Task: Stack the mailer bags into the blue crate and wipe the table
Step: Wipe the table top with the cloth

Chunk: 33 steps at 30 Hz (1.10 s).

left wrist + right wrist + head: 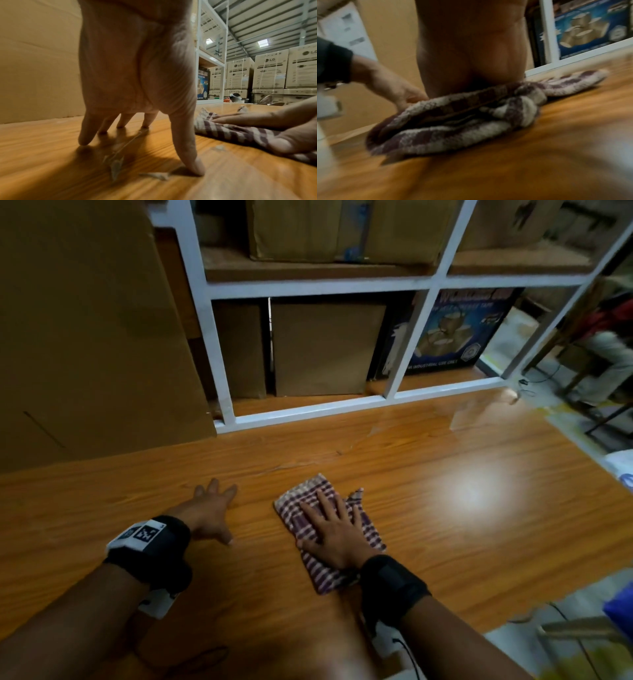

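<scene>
A white metal shelving frame stands at the back, plain brown cardboard cartons packed into its bays beside a dark blue printed box showing tape rolls. A tall sheet of brown cardboard leans at the left. Beyond, stacked LG-marked cartons line the wall.

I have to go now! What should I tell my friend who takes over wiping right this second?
Right hand: flat, fingers straight, pressing the checked cloth on the wooden table.
Left hand: spread fingertips resting on the table beside the cloth, holding nothing.
No mailer bags on the visible tabletop; the blue crate cannot be clearly seen.
Left: small scraps lie by the left thumb; wipe those and the other parts.
</scene>
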Motion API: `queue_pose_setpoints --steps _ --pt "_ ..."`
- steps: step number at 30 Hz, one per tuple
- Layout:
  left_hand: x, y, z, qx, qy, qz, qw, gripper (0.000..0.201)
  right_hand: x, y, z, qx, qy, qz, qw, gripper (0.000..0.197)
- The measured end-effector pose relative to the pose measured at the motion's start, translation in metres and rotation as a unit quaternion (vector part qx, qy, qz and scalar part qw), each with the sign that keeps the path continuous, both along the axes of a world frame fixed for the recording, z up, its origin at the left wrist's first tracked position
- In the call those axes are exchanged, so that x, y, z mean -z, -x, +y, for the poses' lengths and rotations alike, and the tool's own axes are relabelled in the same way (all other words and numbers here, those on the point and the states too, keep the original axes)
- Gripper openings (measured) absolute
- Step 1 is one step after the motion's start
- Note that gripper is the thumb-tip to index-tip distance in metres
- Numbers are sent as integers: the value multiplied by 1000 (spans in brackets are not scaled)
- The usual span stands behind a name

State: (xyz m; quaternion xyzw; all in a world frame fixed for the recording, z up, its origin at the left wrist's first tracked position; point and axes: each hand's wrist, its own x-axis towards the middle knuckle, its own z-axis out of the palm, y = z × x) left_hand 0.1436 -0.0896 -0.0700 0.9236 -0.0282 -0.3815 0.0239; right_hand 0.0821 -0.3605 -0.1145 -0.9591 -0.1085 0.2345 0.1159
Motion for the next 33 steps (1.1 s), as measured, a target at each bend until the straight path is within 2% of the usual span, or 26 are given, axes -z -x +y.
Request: queue_pose_setpoints --steps 5,7,9,11,15,17,20,22,25,28,30,33 --pt "3 -26 11 8 20 -1 1000 134 2 -59 -64 171 21 -21 985 78" --pt "8 -34 15 7 30 4 1000 141 1 -79 -67 234 32 -22 971 77" --pt "14 -40 20 13 44 4 999 146 1 -99 -47 263 44 -26 964 79" --pt "17 -48 26 10 51 -4 999 151 1 -117 -11 220 41 -27 974 80" --pt "18 -64 31 -10 30 -7 999 165 1 -139 51 40 30 -13 999 79" --pt "20 -71 29 -18 27 0 999 168 3 -146 51 -24 30 -22 999 77" --pt "24 -81 25 -23 16 5 1000 171 7 -160 17 -80 12 -67 994 72" --pt "27 -85 23 -25 7 8 1000 171 9 -174 -18 -35 17 -95 995 72" --pt "35 -91 25 -20 18 28 999 175 12 -194 -54 141 51 -99 984 73" --pt "37 -97 28 -19 34 51 998 175 11 -209 -32 287 73 -60 953 73" --pt "35 -100 26 -20 33 59 998 171 7 -214 4 282 69 -38 956 73" --pt "32 -102 23 -18 24 62 998 172 4 -207 58 130 49 -41 990 71"
